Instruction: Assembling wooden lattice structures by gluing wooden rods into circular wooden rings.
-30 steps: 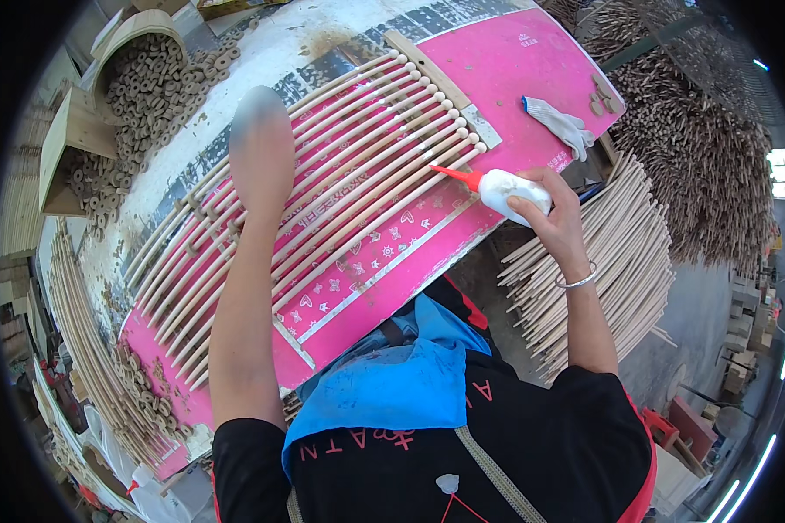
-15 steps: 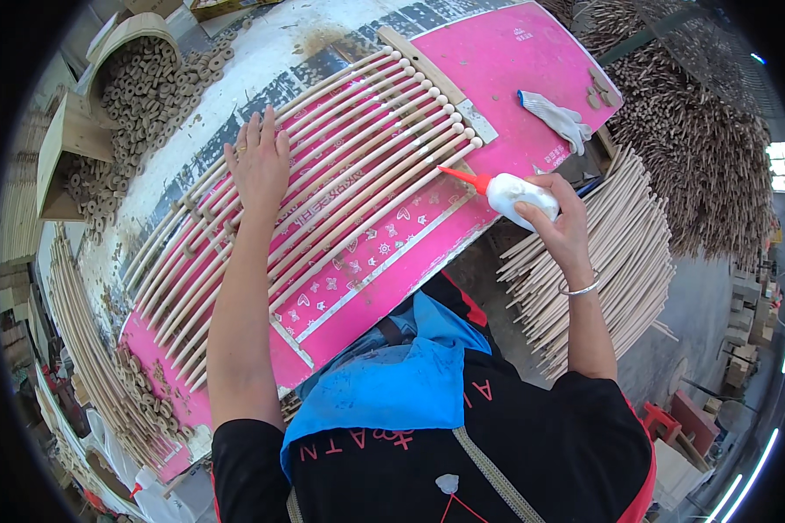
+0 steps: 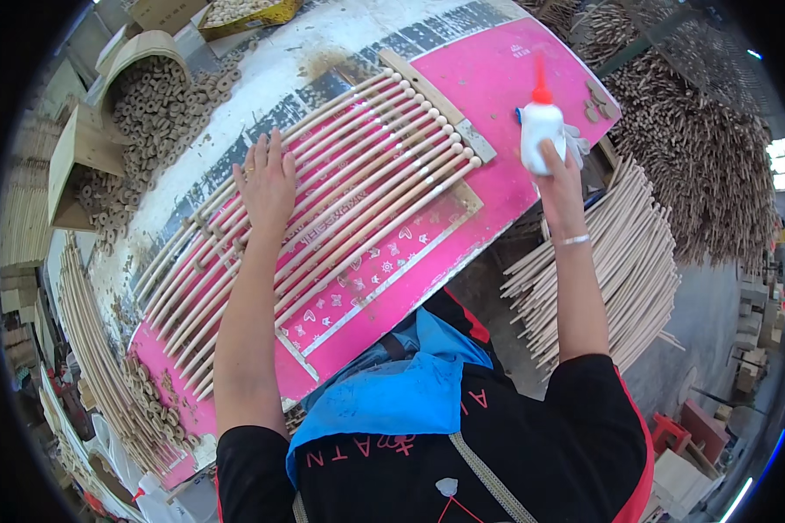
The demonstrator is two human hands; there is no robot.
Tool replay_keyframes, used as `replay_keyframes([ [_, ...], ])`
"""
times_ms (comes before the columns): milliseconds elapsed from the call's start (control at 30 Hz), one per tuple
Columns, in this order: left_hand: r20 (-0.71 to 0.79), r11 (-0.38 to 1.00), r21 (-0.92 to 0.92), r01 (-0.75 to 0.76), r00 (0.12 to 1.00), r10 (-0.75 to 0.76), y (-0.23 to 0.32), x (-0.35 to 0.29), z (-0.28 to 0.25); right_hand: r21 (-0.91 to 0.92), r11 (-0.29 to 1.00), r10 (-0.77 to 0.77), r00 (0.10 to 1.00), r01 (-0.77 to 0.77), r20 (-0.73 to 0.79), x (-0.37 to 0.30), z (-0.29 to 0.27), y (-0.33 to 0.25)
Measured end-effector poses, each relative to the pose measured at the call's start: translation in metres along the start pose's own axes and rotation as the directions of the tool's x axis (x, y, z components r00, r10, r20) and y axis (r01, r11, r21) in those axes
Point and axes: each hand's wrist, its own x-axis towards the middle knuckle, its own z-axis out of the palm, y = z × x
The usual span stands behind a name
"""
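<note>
A row of thin wooden sticks (image 3: 349, 202) with round ball ends lies side by side across a pink printed board (image 3: 488, 65). The ball ends line up along a wooden bar (image 3: 436, 98). My left hand (image 3: 269, 187) rests flat on the sticks at the far side, fingers stretched out. My right hand (image 3: 560, 174) grips a white squeeze bottle (image 3: 539, 129) with a red pointed nozzle. The bottle stands upright in the air to the right of the row, nozzle up. Behind it, partly hidden, is a white glove (image 3: 576, 144).
Brown wooden rings (image 3: 157, 100) spill from a round container at the far left. A thick bundle of pale sticks (image 3: 615, 270) lies at the right, below the board's edge. Darker sticks (image 3: 698, 148) are stacked beyond. More long sticks (image 3: 105, 349) lie at the left.
My right hand has lifted the bottle away from the ball ends, up and to the right. The nozzle has swung from pointing left at the sticks to pointing up. My left hand stays nearly in place.
</note>
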Motion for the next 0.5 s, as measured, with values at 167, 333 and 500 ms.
replay_keyframes([
  [167,0.039,0.999,-0.028,0.016,0.999,-0.015,0.001,-0.002,0.0,-0.225,0.963,-0.123,0.983,0.152,0.136,0.097,0.034,0.022],
  [333,0.076,0.999,-0.019,0.043,0.996,-0.041,-0.008,-0.006,-0.009,-0.439,0.842,-0.263,0.949,0.313,0.171,0.164,0.045,0.075],
  [500,0.02,0.996,-0.091,0.007,1.0,-0.005,0.007,0.002,-0.002,-0.563,0.729,-0.25,0.917,0.389,0.311,0.189,0.006,0.075],
])
